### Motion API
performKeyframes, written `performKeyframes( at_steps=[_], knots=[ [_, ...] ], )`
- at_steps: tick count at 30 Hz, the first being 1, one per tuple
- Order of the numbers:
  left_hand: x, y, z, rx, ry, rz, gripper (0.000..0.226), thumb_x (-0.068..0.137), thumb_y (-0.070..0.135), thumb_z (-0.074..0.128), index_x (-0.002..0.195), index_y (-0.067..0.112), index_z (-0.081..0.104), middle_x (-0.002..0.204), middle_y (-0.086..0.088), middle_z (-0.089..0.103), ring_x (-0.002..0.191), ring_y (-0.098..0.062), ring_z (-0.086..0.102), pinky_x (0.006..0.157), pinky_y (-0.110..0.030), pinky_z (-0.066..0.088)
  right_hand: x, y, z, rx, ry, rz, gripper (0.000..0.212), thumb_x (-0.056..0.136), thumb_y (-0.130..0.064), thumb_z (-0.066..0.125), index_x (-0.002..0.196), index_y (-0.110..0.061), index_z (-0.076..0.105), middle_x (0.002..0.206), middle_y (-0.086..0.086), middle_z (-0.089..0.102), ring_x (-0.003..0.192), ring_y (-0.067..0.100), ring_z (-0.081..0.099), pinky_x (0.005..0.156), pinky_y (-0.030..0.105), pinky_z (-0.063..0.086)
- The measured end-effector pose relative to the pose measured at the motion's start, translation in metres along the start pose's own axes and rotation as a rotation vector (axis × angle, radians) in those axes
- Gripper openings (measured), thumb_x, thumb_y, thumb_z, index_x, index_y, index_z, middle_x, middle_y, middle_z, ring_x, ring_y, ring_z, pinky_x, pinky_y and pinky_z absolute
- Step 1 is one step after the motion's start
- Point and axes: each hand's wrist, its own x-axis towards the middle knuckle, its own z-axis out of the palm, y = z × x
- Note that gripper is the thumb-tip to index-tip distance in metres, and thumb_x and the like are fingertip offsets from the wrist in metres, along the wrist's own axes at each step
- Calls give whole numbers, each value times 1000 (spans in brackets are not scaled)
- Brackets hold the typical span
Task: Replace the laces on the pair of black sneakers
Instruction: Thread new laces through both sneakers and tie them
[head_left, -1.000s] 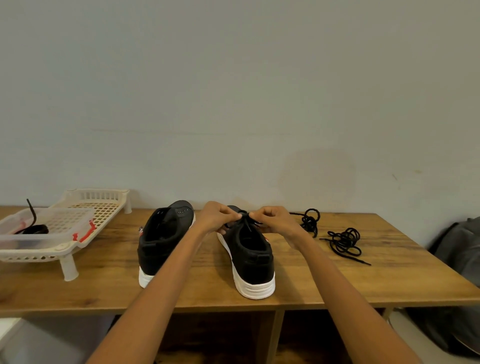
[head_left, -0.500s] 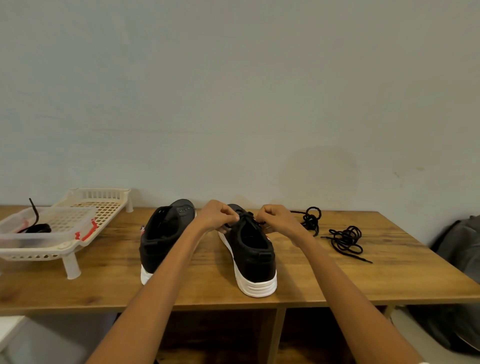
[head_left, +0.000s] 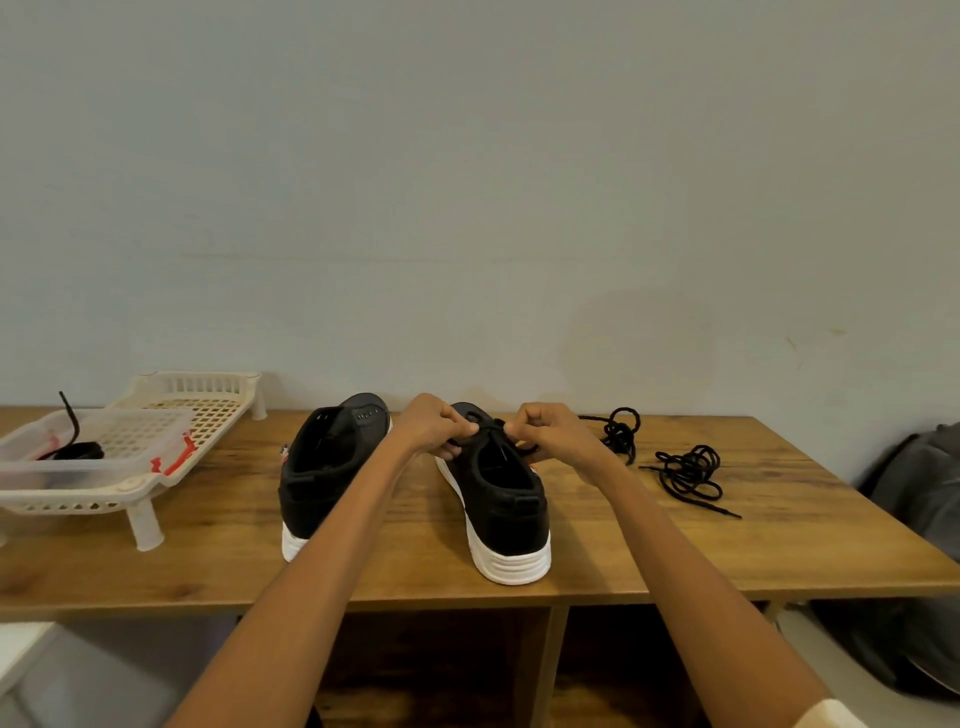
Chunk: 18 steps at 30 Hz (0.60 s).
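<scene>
Two black sneakers with white soles stand heel-toward-me on the wooden table (head_left: 623, 561). The left sneaker (head_left: 322, 467) shows bare eyelets and no lace. Over the tongue of the right sneaker (head_left: 506, 504), my left hand (head_left: 434, 423) and my right hand (head_left: 548, 431) each pinch a strand of the black lace (head_left: 496, 431) threaded there, fingers curled, knuckles nearly meeting. Two loose black laces lie to the right: a knotted bundle (head_left: 621, 428) near the wall and a tangled one (head_left: 691, 473) farther right.
A cream plastic rack (head_left: 192, 410) stands at the left with a clear tub (head_left: 88, 457) holding a black lace (head_left: 72, 447). A dark grey bag (head_left: 919, 499) leans beyond the table's right end. The wall is close behind the shoes.
Both hands stay at the right sneaker's lace; they drew slightly apart half a second ago and are close together again now. The camera view shifted a little.
</scene>
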Motion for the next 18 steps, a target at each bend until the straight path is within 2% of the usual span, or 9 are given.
performKeyframes(
  at_steps=[4, 8, 11, 13, 16, 18],
  knots=[
    [1, 0, 1, 67, 8, -33, 18, 86, 13, 68, 90, -4, 70, 68, -10, 64, 59, -17, 60, 69, -30, 57, 1, 5, -5, -27, -77, 19, 19, 92, -17, 61, 76, -7, 56, 72, 1, 60, 68, 7, 61, 64, 18, 52],
    [1, -1, 1, 140, 29, 34, 14, 86, 11, 68, 86, -2, 71, 62, -5, 63, 56, -15, 61, 64, -26, 57, 5, 6, -4, -51, -81, 44, 20, 93, -18, 60, 75, -8, 59, 67, -3, 59, 61, 1, 59, 61, 15, 49],
    [-1, -1, 0, 143, -2, 56, 13, 88, 6, 64, 92, -3, 71, 65, -6, 63, 58, -15, 60, 63, -23, 55, 6, 6, -4, -95, -80, 58, 29, 94, -25, 58, 90, 2, 65, 73, 1, 62, 65, 4, 61, 61, 13, 49],
    [-3, 0, -3, 124, -54, 37, 14, 90, 2, 59, 97, -4, 70, 65, -8, 62, 57, -14, 58, 57, -18, 53, 4, 5, -1, -116, -74, 52, 36, 96, -29, 55, 99, 5, 66, 77, 5, 63, 70, 9, 61, 61, 13, 50],
    [-6, 1, -6, 86, -102, 15, 16, 92, 2, 57, 103, 1, 68, 68, -7, 62, 58, -12, 58, 54, -15, 50, 1, 4, 6, -118, -38, 20, 39, 98, -32, 50, 107, 1, 67, 90, 17, 66, 77, 11, 61, 63, 11, 50],
    [-7, 0, -6, 43, -110, -1, 16, 93, 4, 56, 105, 6, 66, 73, -5, 64, 62, -12, 59, 55, -17, 51, 0, 2, 8, -86, -33, 21, 31, 98, -32, 50, 108, -9, 69, 95, 10, 68, 81, 8, 62, 64, 13, 51]
  ],
)
